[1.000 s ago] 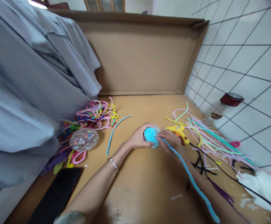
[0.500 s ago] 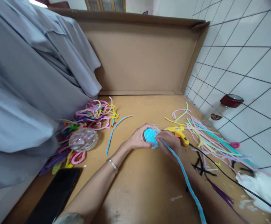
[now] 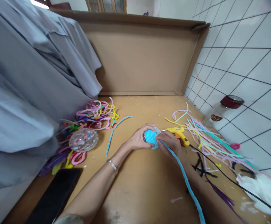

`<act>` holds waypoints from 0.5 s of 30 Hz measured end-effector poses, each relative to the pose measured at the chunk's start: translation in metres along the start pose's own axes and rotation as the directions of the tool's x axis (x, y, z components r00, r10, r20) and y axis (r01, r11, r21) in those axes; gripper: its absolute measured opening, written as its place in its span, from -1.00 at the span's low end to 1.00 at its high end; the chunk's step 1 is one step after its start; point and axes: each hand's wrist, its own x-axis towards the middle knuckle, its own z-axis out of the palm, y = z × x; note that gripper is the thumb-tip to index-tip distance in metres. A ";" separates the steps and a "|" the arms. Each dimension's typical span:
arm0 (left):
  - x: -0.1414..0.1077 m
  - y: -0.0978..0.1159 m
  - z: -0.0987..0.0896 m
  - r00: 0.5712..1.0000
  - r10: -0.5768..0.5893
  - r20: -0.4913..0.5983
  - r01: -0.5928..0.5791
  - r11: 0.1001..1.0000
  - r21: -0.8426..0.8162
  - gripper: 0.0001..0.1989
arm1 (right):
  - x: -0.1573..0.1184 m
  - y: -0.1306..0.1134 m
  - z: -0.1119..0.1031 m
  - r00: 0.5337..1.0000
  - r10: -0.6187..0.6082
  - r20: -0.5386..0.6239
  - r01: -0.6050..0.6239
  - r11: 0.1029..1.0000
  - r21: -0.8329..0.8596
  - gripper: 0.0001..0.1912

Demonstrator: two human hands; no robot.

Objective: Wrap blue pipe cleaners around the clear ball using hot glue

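My left hand (image 3: 140,137) is wrapped round the left side of a small clear object with blue fuzzy strands wound over it (image 3: 150,137). At the object's right side, my right hand (image 3: 169,142) pinches a long blue fuzzy stem (image 3: 184,174), which trails down toward the bottom edge of the view. Just behind my right hand lies a yellow glue gun (image 3: 178,133), its nozzle near the wound object. Another blue stem (image 3: 112,133) rests curved on the table, left of my left hand.
Colourful stems (image 3: 98,113) and a clear ribbed bowl (image 3: 83,139) are left, above a black phone (image 3: 53,196). More stems (image 3: 214,140), a red-lidded jar (image 3: 221,109), a black cord (image 3: 228,179) and white tissue (image 3: 261,189) lie right. Cardboard (image 3: 140,56) stands behind.
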 end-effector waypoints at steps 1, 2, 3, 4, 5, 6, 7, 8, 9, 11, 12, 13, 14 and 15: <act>0.000 0.000 0.000 1.000 0.003 0.002 -0.003 1.000 -0.002 -0.42 | -0.001 0.001 0.002 1.000 0.000 -0.017 0.000 1.000 0.000 -0.89; 0.000 0.000 0.000 1.000 0.004 0.004 -0.004 1.000 -0.003 -0.42 | -0.001 0.001 0.003 0.999 -0.001 -0.032 0.001 1.000 0.000 -0.89; 0.000 0.000 0.000 1.000 0.004 0.006 -0.004 1.000 -0.002 -0.43 | -0.001 0.001 0.003 0.999 -0.002 -0.042 0.002 1.000 0.001 -0.89; 0.000 0.000 0.000 1.000 0.003 0.008 -0.003 1.000 0.000 -0.43 | -0.001 0.001 0.003 0.999 -0.002 -0.044 0.002 1.000 0.002 -0.89; 0.000 0.001 0.000 1.000 0.002 0.010 -0.002 1.000 0.000 -0.44 | -0.001 0.000 0.002 0.999 0.001 -0.036 -0.001 1.000 0.002 -0.88; 0.000 0.001 0.000 1.000 0.000 0.011 0.000 1.000 0.000 -0.44 | 0.000 -0.001 0.000 1.000 0.007 -0.012 -0.007 1.000 0.004 -0.88; 0.000 0.001 0.000 1.000 -0.002 0.012 0.002 1.000 0.000 -0.45 | 0.000 -0.001 -0.001 1.000 0.015 0.017 -0.015 1.000 0.007 -0.87; 0.000 0.002 0.000 1.000 -0.004 0.012 0.004 1.000 0.000 -0.45 | 0.000 -0.002 -0.002 0.999 0.025 0.039 -0.025 1.000 0.008 -0.87; 0.000 0.002 0.000 1.000 -0.007 0.013 0.007 1.000 0.000 -0.45 | 0.001 -0.003 -0.002 0.998 0.034 0.048 -0.035 0.999 0.009 -0.87; 0.000 0.003 0.000 1.000 -0.012 0.016 0.012 1.000 0.003 -0.46 | 0.001 -0.003 -0.001 0.999 0.049 0.023 -0.049 0.999 0.012 -0.88; 0.000 0.003 -0.001 1.000 -0.015 0.017 0.015 1.000 0.003 -0.46 | 0.001 -0.003 -0.001 0.999 0.052 -0.003 -0.052 0.999 0.014 -0.89; 0.000 0.003 -0.001 1.000 -0.016 0.018 0.016 1.000 0.003 -0.46 | 0.001 -0.004 0.000 0.998 0.052 -0.024 -0.051 0.999 0.015 -0.89; 0.000 0.002 -0.001 1.000 -0.016 0.019 0.016 1.000 0.000 -0.46 | 0.001 -0.004 0.000 0.998 0.049 -0.028 -0.049 0.999 0.017 -0.90; 0.000 0.002 -0.001 1.000 -0.016 0.019 0.016 1.000 -0.004 -0.46 | 0.001 -0.004 -0.001 0.999 0.044 -0.015 -0.044 0.999 0.020 -0.90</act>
